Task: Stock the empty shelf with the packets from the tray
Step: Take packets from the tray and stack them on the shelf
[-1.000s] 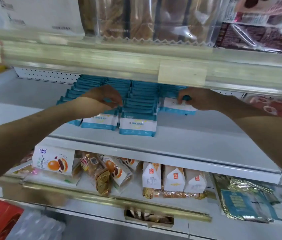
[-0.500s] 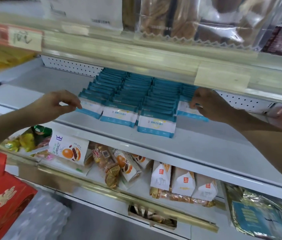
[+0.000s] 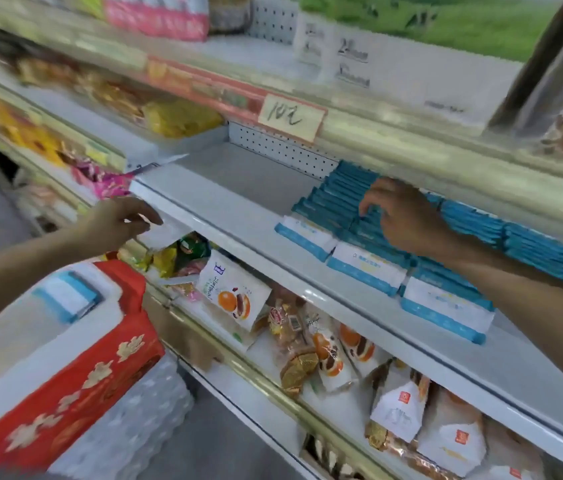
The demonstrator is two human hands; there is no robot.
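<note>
Withdrawn from the teal packets (image 3: 446, 306), left hand (image 3: 124, 220) is loosely curled, seemingly empty; right hand (image 3: 401, 216), spread, touches them; price tag (image 3: 290, 114) reads "10元".

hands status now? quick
Left hand: loosely curled, holding nothing.
Right hand: open, fingertips resting on the packets.

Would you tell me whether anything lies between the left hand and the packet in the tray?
Nothing visible does. The packet lies uncovered in the tray, below and left of the left hand, with only open air between them.
</note>
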